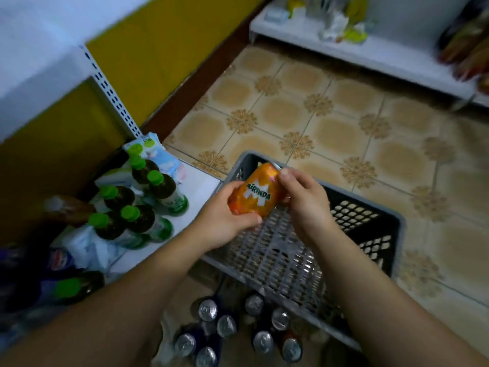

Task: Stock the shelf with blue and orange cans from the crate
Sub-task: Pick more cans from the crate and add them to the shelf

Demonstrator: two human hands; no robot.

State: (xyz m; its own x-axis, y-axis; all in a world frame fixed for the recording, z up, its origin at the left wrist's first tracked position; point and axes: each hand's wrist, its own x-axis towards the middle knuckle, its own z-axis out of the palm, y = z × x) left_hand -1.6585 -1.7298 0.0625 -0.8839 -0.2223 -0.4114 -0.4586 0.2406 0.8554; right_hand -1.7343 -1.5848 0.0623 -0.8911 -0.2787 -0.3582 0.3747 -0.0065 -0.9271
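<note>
Both sets of fingers close on the orange can [253,193], left hand [225,218] at its lower end, right hand [304,197] at its top; its long axis tilts above the crate [370,223], the shelf [203,186] nearer the left hand.

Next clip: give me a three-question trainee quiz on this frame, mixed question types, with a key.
1. True or false: both hands are on the orange can.
2. Where do the green-capped bottles stand? A) in the grey crate B) on the white shelf left of the crate C) on the tiled floor
3. Fill in: the cans with silver tops stand nearer the camera than the ____.

Key:
1. True: the left hand wraps its body and the right hand pinches its top end.
2. B
3. crate
</note>
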